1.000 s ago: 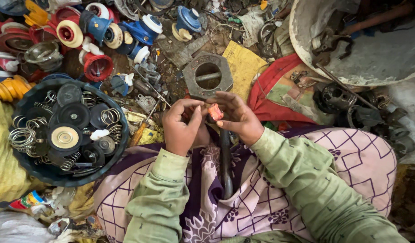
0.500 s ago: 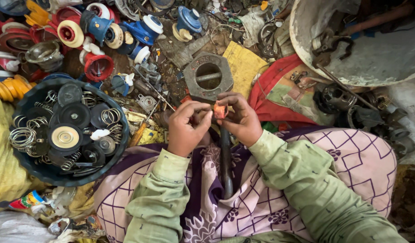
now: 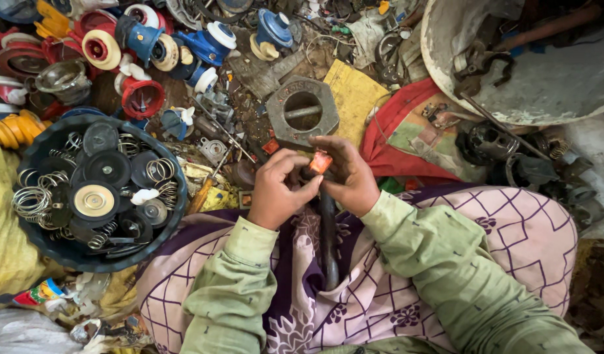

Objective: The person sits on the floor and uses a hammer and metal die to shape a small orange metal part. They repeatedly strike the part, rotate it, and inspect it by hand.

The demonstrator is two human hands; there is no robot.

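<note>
Both hands, the left hand (image 3: 282,190) and right hand (image 3: 346,176), pinch 1 small orange part (image 3: 320,162) atop a dark metal rod (image 3: 328,239) upright in the lap, seemingly mid-work, with the basin (image 3: 159,226) of sorted springs and discs already well filled.

A crumpled, multicoloured wrapper (image 3: 38,293) lies at lower left, beside the dark basin (image 3: 164,239).

There is a single view, from the person's head, looking almost straight down over the lap onto the cluttered floor (image 3: 249,78). It sits close above the left hand (image 3: 279,190) and right hand (image 3: 351,177), which meet near the centre. The frame's far edge reaches a bowl (image 3: 46,252) at left and a tub (image 3: 446,65) at upper right.
</note>
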